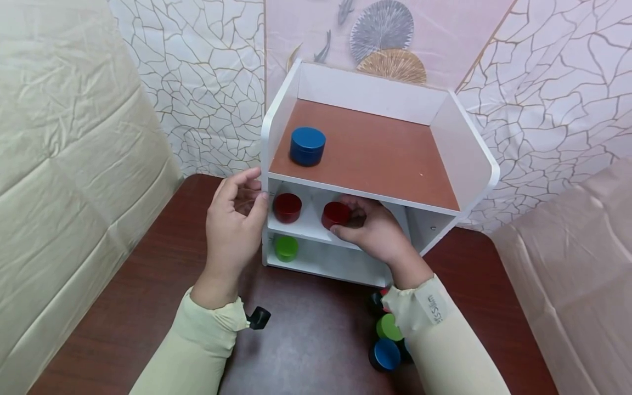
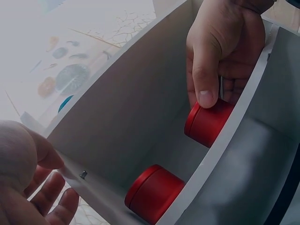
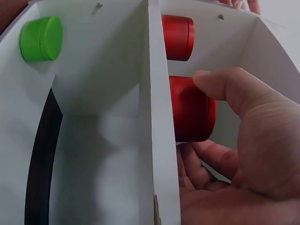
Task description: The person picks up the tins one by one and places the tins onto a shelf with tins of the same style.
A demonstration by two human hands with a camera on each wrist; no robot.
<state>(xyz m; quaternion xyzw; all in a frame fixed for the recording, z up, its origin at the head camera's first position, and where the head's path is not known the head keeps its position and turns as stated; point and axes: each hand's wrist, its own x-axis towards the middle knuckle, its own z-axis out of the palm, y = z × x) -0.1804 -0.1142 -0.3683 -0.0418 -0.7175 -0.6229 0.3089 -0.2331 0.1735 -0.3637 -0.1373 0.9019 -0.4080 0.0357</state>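
Note:
In the head view a small white shelf unit (image 1: pixel 362 192) with a brown top stands on the table. My right hand (image 1: pixel 377 227) reaches into its middle level and holds a round red tin (image 1: pixel 336 215) between thumb and fingers. A second red tin (image 1: pixel 287 208) sits to its left on the same level, by the side wall. Beside the unit's left wall is my left hand (image 1: pixel 234 214), fingers loosely bent, thumb tip right at the front edge, nothing in its grasp. The right wrist view shows my right thumb (image 3: pixel 225 86) on the held tin's side.
On the top board sits a blue tin (image 1: pixel 308 146); a green tin (image 1: pixel 286 248) is on the bottom level. More tins, including a green one (image 1: pixel 389 327) and a blue one (image 1: pixel 385 354), lie on the table by my right forearm, partly hidden by the sleeve. Cloth-covered walls surround the table.

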